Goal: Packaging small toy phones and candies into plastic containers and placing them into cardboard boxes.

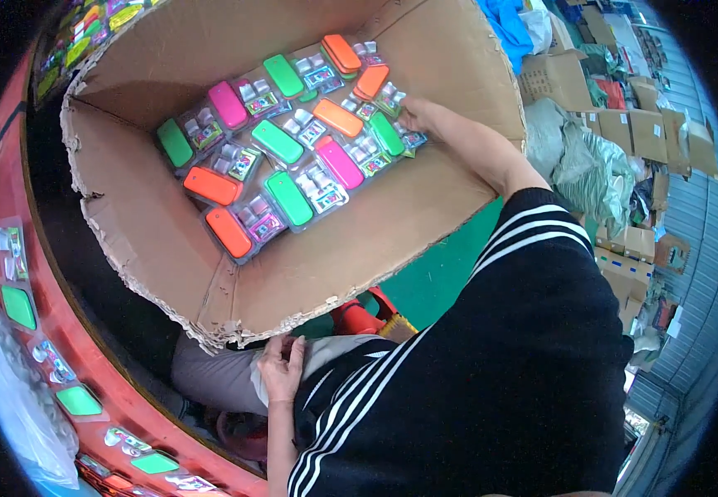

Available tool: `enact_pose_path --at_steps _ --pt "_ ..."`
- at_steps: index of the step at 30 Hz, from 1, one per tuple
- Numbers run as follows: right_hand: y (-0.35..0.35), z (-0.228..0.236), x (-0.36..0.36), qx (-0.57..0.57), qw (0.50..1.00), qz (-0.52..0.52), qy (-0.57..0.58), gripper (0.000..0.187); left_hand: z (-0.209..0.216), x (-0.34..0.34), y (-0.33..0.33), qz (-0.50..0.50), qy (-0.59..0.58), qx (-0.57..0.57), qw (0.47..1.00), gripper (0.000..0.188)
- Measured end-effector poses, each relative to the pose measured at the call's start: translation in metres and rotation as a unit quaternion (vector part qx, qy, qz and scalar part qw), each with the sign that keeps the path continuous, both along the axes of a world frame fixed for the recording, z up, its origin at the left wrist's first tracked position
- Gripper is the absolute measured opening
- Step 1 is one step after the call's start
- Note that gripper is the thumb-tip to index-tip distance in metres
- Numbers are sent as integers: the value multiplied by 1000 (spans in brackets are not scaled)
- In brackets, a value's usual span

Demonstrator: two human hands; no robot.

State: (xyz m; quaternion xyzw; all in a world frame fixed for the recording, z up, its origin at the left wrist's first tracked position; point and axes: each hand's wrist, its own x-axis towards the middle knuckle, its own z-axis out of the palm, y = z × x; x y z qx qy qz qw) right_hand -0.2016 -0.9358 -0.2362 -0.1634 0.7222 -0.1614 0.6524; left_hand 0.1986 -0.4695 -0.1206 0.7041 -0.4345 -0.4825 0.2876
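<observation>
Head view: right hand (417, 115) touched, perhaps gripped, packs (391, 101) toward the carton's (450, 79) right edge; left hand (282, 370) was half-open outside.

The site is a packing workshop with bulk storage: a large cardboard box (400, 222) contains rows of plastic packs (277, 142). Left of the box stands a red table (56, 315) bearing similar packs (19, 306); a green floor (433, 277) shows beneath the box. To its right are piled cartons (649, 137), sacks (595, 166) and a ribbed wall (694, 340).
</observation>
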Motion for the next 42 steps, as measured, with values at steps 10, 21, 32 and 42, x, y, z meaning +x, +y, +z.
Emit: enact_pose_path --at_steps 10,21,32,42 --pt "32 40 85 -79 971 64 215 19 8 3 8 32 -22 33 999 26" --pt "49 172 192 -277 825 474 133 26 31 -1 31 67 2 -95 993 24" --pt "352 295 423 -664 342 620 -241 19 169 7 219 527 -281 -64 800 12" --pt "560 262 455 -754 54 546 -362 21 163 -38 407 686 -346 280 576 45"
